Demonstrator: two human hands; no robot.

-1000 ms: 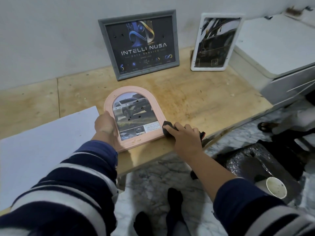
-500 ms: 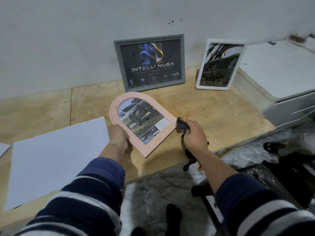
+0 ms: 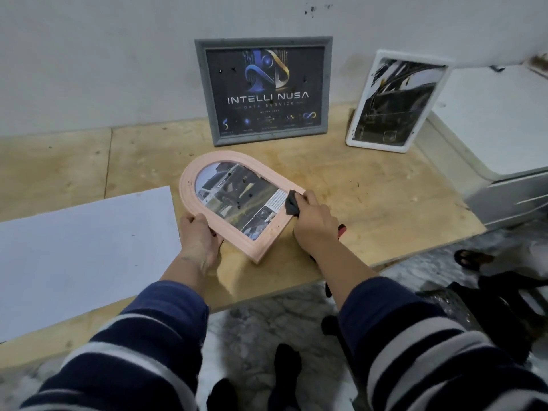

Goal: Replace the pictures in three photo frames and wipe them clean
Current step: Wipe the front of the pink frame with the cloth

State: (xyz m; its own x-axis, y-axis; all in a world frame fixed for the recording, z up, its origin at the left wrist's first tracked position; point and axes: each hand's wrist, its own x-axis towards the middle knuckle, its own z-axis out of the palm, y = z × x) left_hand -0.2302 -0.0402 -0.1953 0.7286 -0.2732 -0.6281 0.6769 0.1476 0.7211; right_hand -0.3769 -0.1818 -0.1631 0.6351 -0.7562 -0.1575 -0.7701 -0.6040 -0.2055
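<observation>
We count three photo frames, pink arched frame (image 3: 237,209) gripped by our left hand (image 3: 197,238), right hand (image 3: 314,223) pinching one dark cloth (image 3: 292,206) against it, grey frame (image 3: 264,90) and white frame (image 3: 397,100) behind it, one white sheet (image 3: 83,250) left of it on the surface (image 3: 385,209).

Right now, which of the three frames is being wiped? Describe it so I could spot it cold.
On the wooden table, two frames lean on the wall: a grey frame and a white frame. Nearer the table's front edge, the pink frame is held tilted by the left hand, while the right hand presses a dark cloth to its rim. It alone is arched and pink.
</observation>
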